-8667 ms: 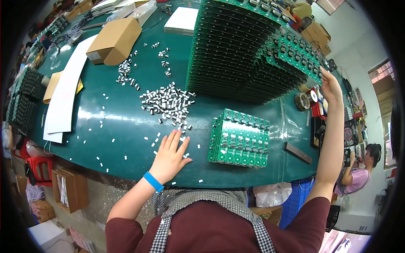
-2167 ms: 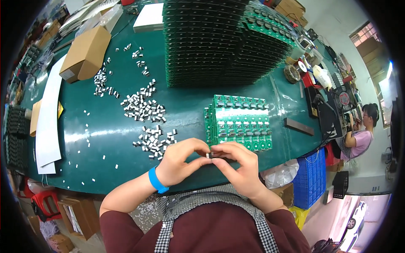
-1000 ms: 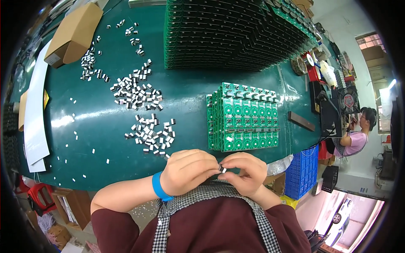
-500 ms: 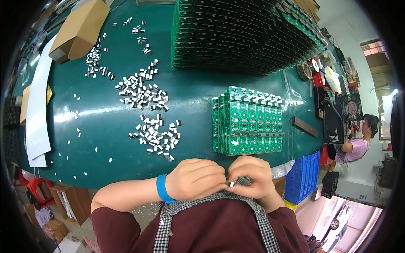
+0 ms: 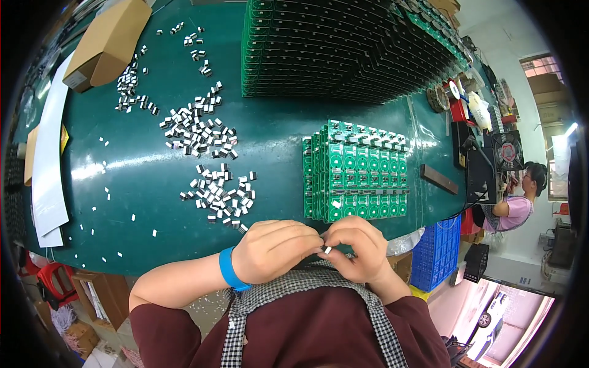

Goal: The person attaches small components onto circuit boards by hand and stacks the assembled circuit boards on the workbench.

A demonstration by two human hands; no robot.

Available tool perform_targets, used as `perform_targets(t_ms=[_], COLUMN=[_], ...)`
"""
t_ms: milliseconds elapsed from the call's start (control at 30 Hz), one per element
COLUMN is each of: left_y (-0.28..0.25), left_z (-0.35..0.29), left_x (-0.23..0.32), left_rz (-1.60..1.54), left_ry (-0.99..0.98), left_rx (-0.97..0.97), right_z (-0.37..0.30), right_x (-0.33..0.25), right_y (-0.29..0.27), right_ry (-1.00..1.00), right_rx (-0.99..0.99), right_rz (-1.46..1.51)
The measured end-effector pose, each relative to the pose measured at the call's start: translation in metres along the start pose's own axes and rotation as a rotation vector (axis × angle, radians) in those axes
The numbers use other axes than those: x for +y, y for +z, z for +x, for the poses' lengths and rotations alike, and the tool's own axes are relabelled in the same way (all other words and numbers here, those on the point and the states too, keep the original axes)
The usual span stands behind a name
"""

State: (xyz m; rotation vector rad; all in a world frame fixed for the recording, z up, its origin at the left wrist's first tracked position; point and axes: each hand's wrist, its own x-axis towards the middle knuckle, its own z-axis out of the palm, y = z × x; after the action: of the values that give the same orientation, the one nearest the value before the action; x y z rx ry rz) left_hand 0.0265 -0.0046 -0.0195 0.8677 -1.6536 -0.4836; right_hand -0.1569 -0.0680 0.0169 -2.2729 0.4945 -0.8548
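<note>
Close to my body, at the table's front edge, a small black component with a white top (image 5: 327,249) is pinched between the fingertips of both hands. My left hand (image 5: 270,250), with a blue band on its wrist, is closed, its fingers curled over and hiding part of the piece. My right hand (image 5: 359,248) grips it between thumb and forefinger. Loose piles of similar components (image 5: 218,195) lie left of centre, several with pins showing. Just beyond my right hand stands a row of green circuit boards (image 5: 368,162) on edge, with round outlines and black parts.
A large stack of boards (image 5: 319,55) rises at the back. An open cardboard box (image 5: 107,46) and a long white strip (image 5: 49,159) lie at left, near scattered white bits (image 5: 133,217). A dark bar (image 5: 438,179) and blue crate (image 5: 435,254) are at right. A co-worker (image 5: 515,205) sits beyond.
Both hands have risen slightly, away from my apron, with the small component still between the fingertips. The whole view has shifted a little; the piles and boards look unchanged.
</note>
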Motion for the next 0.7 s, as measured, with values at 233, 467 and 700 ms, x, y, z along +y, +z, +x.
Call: perform_targets(t_ms=[233,467,700], left_y=[-0.005,-0.029,-0.027], left_z=[0.001,0.017,0.006], left_x=[-0.001,-0.027,-0.029], left_rz=[0.115,0.932,0.946], left_ry=[0.083,-0.326,-0.415], left_rx=[-0.002,-0.191,-0.307], right_z=[0.001,0.070,0.079], right_x=[-0.003,0.038,0.046], right_y=[-0.012,-0.050,-0.037], right_ry=[0.076,0.004,-0.059], right_rx=[0.085,-0.008,-0.119], right_rz=[0.086,-0.444,-0.553])
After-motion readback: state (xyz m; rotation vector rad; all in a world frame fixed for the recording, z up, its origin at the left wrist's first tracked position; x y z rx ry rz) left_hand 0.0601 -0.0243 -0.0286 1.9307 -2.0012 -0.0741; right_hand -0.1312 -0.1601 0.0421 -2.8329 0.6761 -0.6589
